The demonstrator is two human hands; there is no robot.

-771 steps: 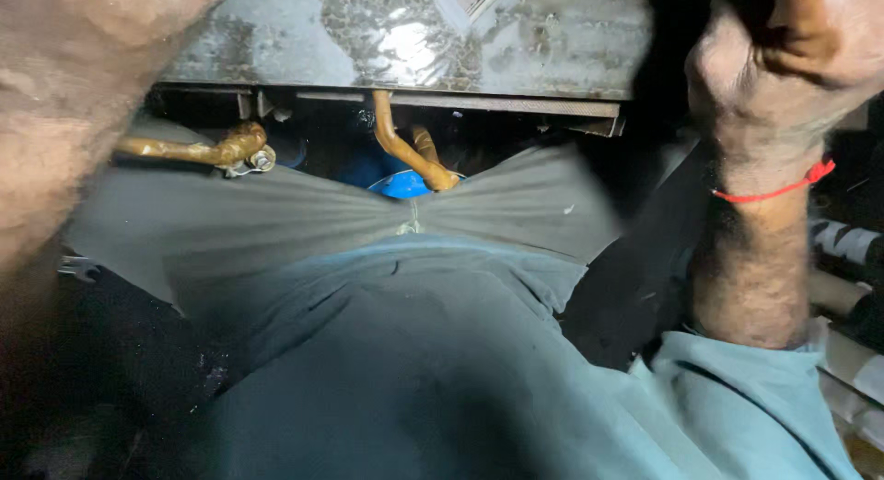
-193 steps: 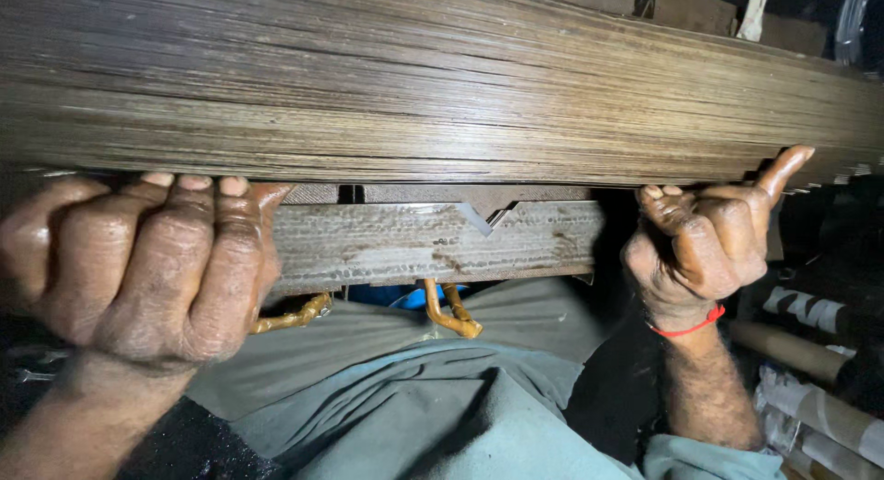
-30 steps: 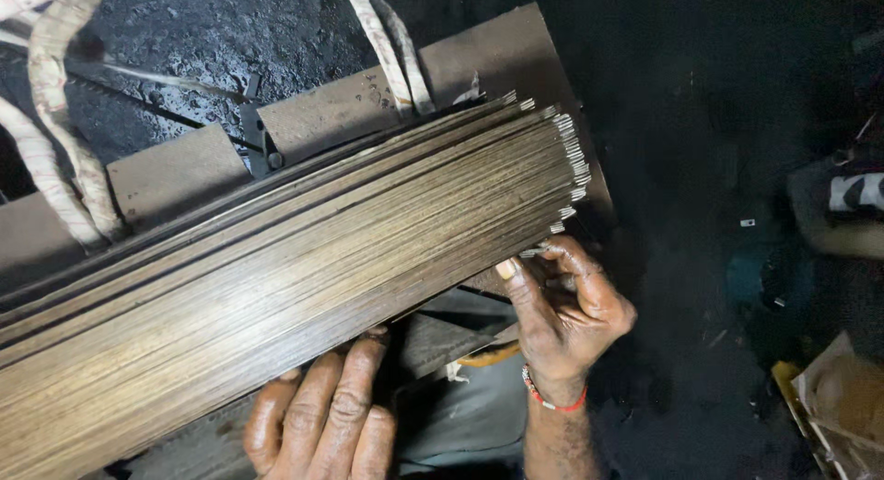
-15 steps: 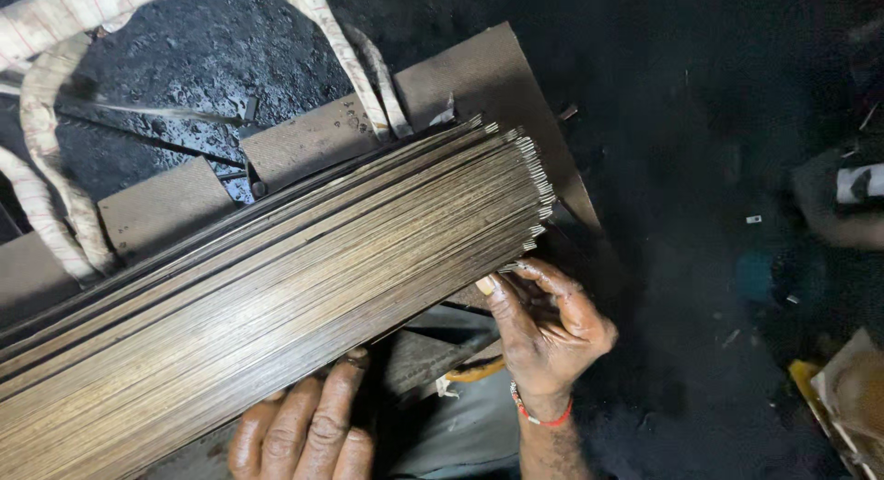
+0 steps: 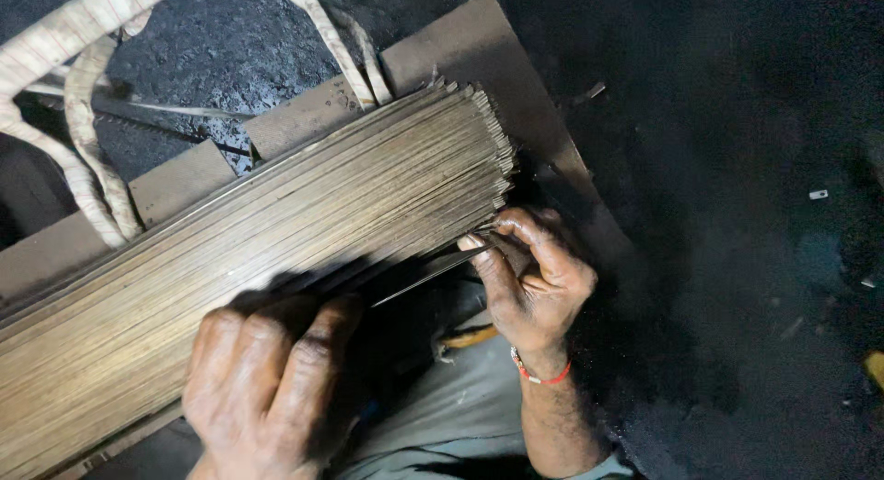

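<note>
Strips of thin metal (image 5: 276, 259) lie packed on edge in one long stack across brown boards (image 5: 479, 47), their cut ends near the boards' right corner. The left hand (image 5: 267, 388) presses flat on the stack's near edge with fingers together — judging by that, to keep the pack from shifting. The right hand (image 5: 534, 277) pinches a single strip (image 5: 424, 273) at the end, peeled slightly off the rest. The stack's left end is cut off; the dark floor (image 5: 737, 259) shows little, and pale wrapped cords (image 5: 83, 167) trail out of view.
</note>
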